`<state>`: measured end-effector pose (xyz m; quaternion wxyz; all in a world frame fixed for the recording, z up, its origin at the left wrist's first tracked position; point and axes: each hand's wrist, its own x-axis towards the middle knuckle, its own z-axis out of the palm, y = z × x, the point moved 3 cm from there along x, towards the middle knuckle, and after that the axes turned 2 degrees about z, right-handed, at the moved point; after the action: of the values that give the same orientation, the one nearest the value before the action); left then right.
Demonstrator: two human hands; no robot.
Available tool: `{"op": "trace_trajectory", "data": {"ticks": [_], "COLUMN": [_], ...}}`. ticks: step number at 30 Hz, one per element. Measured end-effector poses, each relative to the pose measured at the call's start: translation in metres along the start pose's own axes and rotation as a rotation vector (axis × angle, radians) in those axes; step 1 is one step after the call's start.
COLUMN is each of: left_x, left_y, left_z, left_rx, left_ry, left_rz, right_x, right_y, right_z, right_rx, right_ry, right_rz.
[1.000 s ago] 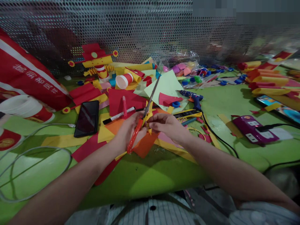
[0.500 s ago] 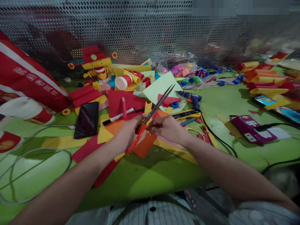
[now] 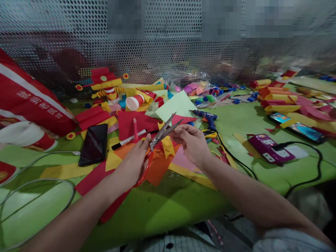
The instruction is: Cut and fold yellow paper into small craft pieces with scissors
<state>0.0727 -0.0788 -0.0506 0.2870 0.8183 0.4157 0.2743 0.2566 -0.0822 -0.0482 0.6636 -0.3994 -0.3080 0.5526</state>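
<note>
My left hand (image 3: 132, 161) grips a pair of scissors (image 3: 156, 139) with red handles, its fingers closed around them. The blades stand a little apart and point up and to the right. Close to the blade tips, my right hand (image 3: 193, 142) has its fingers drawn together in a pinch; what is between them I cannot make out. Below the blades is a yellow paper piece (image 3: 168, 147) with notched ends, over orange paper (image 3: 158, 170). A black-and-white marker (image 3: 128, 139) and a pink pen (image 3: 135, 128) lie beyond my left hand.
Left are a black phone (image 3: 93, 145), a white cable and a paper cup (image 3: 25, 134). A blue glue gun (image 3: 206, 117) lies beyond my right hand, its cord trailing right towards a purple power socket (image 3: 270, 148). Cup-and-paper figures and coloured scraps stand before the perforated metal panel.
The scissors have come lower, and their blades have parted. My right hand has moved from beside the handles up to the blade tips. The whole view has shifted slightly.
</note>
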Motion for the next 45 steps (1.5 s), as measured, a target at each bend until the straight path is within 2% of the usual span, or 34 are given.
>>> {"op": "trace_trajectory", "data": {"ticks": [4, 8, 18, 29, 42, 45], "left_x": [-0.002, -0.002, -0.002, 0.0, -0.002, -0.002], "left_y": [0.013, 0.018, 0.011, 0.018, 0.009, 0.01], "left_z": [-0.001, -0.001, 0.004, 0.002, 0.004, 0.005], "left_rx": [0.202, 0.287, 0.28, 0.3, 0.372, 0.39], "left_ry": [-0.127, -0.164, -0.142, -0.196, -0.088, -0.1], "left_rz": [-0.007, 0.027, 0.06, 0.016, 0.075, 0.062], "right_x": [-0.003, -0.006, -0.008, -0.008, -0.007, -0.007], "right_y": [0.002, 0.004, 0.003, 0.004, 0.006, 0.005], "right_z": [0.001, 0.002, 0.006, 0.006, 0.005, 0.005], "right_rx": [0.027, 0.035, 0.031, 0.014, -0.02, -0.009], "right_ry": [-0.013, -0.04, -0.037, -0.047, -0.068, -0.078], "right_rz": [-0.009, -0.017, -0.01, -0.029, -0.04, -0.055]}}
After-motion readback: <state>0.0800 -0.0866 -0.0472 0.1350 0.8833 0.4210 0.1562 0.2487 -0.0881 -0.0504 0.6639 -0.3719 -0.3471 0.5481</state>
